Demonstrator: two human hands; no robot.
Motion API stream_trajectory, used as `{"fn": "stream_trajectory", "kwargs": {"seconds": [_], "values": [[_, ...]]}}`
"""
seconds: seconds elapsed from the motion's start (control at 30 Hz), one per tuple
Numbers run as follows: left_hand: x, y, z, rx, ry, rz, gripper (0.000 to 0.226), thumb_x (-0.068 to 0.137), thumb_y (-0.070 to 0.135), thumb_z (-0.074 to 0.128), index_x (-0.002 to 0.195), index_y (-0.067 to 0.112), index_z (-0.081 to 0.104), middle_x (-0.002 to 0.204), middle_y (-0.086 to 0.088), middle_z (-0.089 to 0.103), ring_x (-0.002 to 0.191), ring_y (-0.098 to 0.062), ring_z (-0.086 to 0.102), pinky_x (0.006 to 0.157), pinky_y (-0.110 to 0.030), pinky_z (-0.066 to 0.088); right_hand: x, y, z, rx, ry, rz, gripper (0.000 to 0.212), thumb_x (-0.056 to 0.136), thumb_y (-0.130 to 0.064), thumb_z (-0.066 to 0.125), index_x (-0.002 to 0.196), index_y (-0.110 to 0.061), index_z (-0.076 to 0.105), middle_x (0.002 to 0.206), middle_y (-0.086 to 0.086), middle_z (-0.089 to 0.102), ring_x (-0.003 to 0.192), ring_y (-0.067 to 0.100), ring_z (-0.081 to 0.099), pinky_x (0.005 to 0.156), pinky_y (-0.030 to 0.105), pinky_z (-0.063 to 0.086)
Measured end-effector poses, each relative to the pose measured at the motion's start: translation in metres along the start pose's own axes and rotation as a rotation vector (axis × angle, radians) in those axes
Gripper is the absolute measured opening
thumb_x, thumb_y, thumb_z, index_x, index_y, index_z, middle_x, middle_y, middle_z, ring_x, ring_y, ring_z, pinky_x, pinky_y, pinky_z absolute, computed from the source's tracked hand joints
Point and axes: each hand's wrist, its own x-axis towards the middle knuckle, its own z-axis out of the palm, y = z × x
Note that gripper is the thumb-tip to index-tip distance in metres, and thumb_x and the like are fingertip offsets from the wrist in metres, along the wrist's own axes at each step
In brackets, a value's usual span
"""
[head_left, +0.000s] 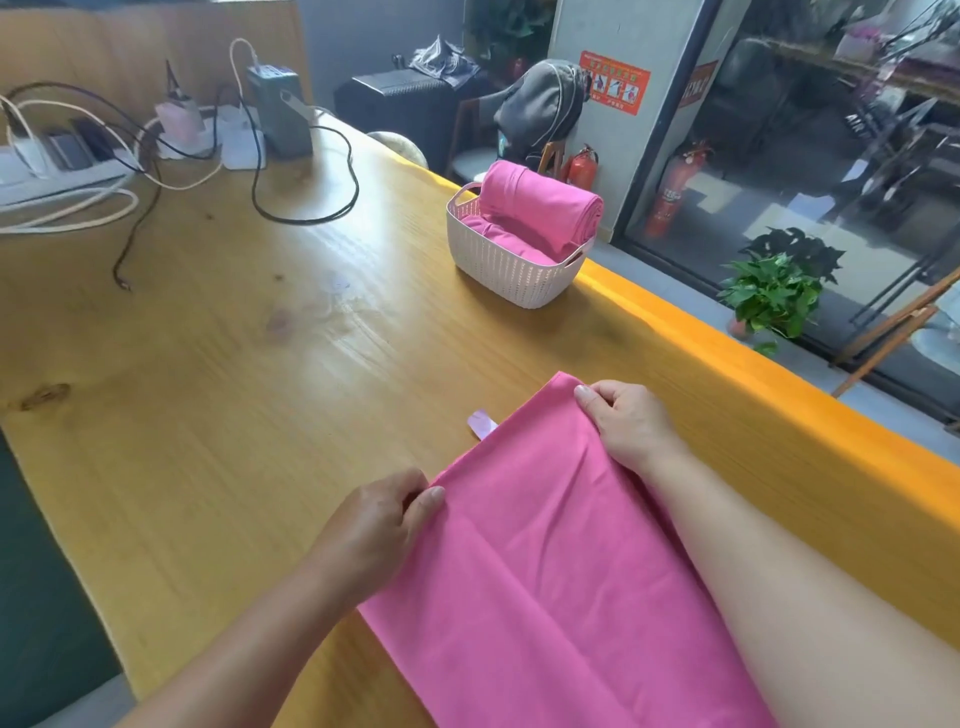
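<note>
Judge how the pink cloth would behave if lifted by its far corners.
Probably floppy: the pink cloth lies creased and buckles where the left hand and right hand pinch it. Likely light, looking thin. May slide on the glossy table.

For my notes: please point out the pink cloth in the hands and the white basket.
pink cloth (545, 561): head view, flat middle.
white basket (501, 270): head view, front wall.

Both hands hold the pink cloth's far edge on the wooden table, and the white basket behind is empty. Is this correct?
No. In the head view the white basket holds a rolled pink cloth. The rest stands.
</note>
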Motion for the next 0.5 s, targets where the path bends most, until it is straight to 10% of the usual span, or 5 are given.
{"fn": "stream_trajectory", "kwargs": {"seconds": [0.5], "values": [[0.002,-0.023,-0.017,0.053,-0.058,-0.132,0.038,0.099,0.038,0.050,0.072,0.014,0.059,0.062,0.003,0.056,0.056,-0.009,0.049,0.050,-0.022,0.035,0.020,0.001,0.018,-0.460,-0.018,-0.090,0.042,0.103,-0.052,0.035,0.080,-0.020,0.051,0.095,0.012,0.068,0.093,0.036,0.060,0.067,0.035,0.034]]}}
